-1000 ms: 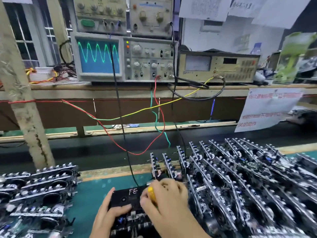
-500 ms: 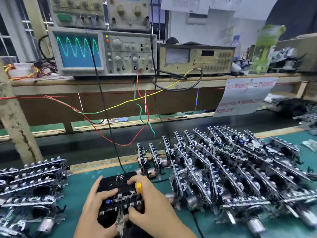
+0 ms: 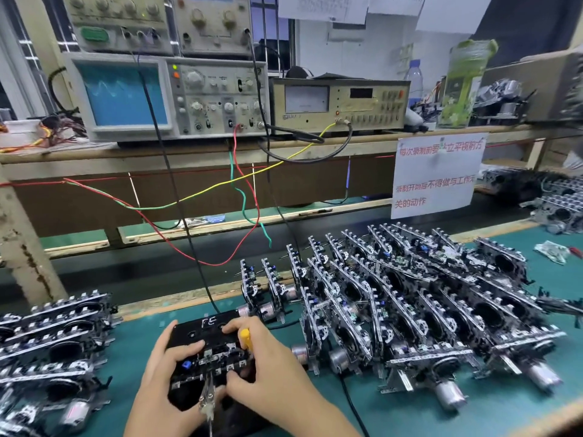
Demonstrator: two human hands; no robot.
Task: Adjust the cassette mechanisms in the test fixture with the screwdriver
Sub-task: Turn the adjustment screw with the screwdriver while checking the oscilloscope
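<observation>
Both hands were on the test fixture (image 3: 202, 351): our left hand (image 3: 167, 373) gripped its edge, our right hand (image 3: 268, 370) clutched the yellow screwdriver (image 3: 245, 338). Mid-adjustment; next, probably swap mechanisms.

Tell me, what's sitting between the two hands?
In the head view, the black test fixture marked "FE", with a cassette mechanism in it, sits between the left hand and the right hand, which holds the yellow screwdriver.

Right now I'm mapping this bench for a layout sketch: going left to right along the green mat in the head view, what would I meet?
Left stack of cassette mechanisms → left hand → test fixture → right hand → rows of upright cassette mechanisms.
</observation>
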